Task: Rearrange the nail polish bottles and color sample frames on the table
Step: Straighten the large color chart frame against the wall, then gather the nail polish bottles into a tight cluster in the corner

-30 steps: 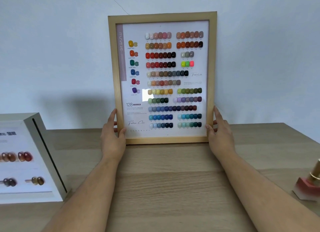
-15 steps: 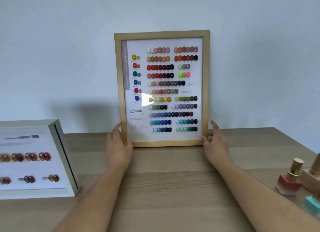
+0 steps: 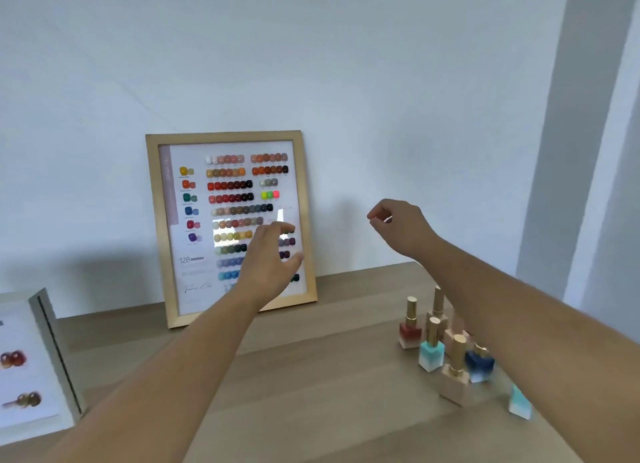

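Head view: rectangular wooden frame [image 3: 228, 220] propped on woodgrain surface [image 3: 311, 376]; both hands, left [image 3: 268, 255] and right [image 3: 401, 229], empty, apart, fingers loosely spread.

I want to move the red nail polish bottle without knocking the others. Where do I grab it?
Probably pinch the gold cap of the red bottle from straight above. It stands upright at the left edge of the cluster, with the teal bottle close in front, so the tall cap is the freest part; the square base is crowded.

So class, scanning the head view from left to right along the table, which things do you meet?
White frame → wooden frame → red bottle → teal bottle → blue bottle.
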Demonstrator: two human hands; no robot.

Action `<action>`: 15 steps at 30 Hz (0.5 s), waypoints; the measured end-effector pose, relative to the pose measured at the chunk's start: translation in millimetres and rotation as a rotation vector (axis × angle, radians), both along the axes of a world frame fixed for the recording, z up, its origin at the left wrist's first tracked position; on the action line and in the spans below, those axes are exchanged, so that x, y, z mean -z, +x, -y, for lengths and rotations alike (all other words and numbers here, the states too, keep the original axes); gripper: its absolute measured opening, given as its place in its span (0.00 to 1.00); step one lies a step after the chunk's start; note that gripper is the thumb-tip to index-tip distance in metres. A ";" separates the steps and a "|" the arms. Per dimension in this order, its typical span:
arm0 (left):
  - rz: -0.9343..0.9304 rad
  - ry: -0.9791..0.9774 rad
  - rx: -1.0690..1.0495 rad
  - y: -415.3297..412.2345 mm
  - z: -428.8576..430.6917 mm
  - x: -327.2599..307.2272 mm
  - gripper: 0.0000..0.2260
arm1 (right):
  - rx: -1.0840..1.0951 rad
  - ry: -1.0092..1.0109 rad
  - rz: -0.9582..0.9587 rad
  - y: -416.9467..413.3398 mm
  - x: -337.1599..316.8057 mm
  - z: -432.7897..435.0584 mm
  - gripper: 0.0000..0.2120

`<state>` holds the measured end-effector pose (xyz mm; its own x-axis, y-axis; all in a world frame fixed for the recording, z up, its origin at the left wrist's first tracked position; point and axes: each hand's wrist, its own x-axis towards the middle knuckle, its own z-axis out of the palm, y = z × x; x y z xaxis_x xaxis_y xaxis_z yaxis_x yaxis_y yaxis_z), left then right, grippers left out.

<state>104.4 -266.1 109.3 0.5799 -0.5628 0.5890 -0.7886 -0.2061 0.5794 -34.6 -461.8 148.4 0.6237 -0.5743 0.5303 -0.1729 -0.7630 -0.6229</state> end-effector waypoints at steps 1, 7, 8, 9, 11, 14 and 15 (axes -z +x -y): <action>-0.006 0.011 0.044 -12.2 9.0 -3.9 0.18 | 0.010 -0.005 -0.022 -13.6 -5.6 3.8 0.05; -0.001 0.111 0.203 -73.7 50.7 -1.8 0.15 | 0.075 -0.020 -0.180 -81.6 -6.2 32.0 0.05; -0.001 0.135 0.231 -82.3 56.8 1.0 0.14 | 0.087 -0.023 -0.214 -90.9 -3.7 37.7 0.06; -0.002 0.165 0.259 -90.3 62.7 3.6 0.14 | 0.100 -0.031 -0.252 -99.5 -1.2 43.5 0.06; 0.021 0.243 0.304 -103.2 74.3 8.6 0.12 | 0.117 -0.044 -0.338 -113.4 6.1 54.7 0.07; 0.072 0.372 0.360 -120.0 94.9 11.3 0.10 | 0.130 -0.042 -0.483 -128.3 19.2 70.8 0.09; 0.084 0.413 0.375 -124.9 101.5 11.7 0.10 | 0.133 -0.042 -0.529 -130.6 23.8 75.5 0.10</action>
